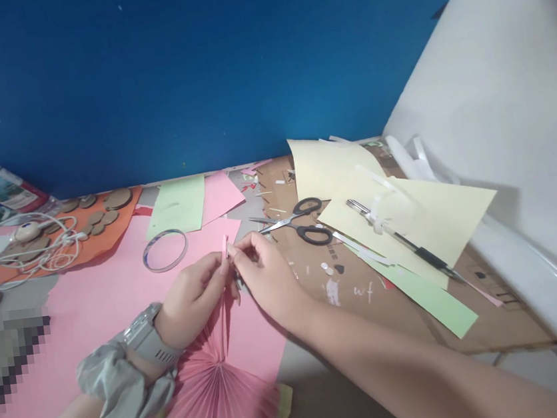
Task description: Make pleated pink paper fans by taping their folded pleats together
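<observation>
A pink pleated paper fan (220, 407) with a yellow-green edge spreads below my hands. From its centre, folded pink paper runs upward to my fingers. My left hand (192, 296), with a grey watch and scrunchie at the wrist, is closed on the folded pink paper (224, 244), whose narrow end sticks up above the fingers. Pressed against that end from the right, the thumb and fingertips of my right hand (269, 277) pinch its edge. Part of the paper is hidden behind both hands. Black-handled scissors (293, 224) lie open just beyond my right hand.
A roll of tape (165, 251) rests on a large pink sheet (103, 306). Cream sheets (409, 211), a pen (428, 259) and a green strip (424, 300) lie right on cardboard (306, 273). Left are white cables (57, 251), an orange sheet (110, 236) and a tilted bottle (2, 187).
</observation>
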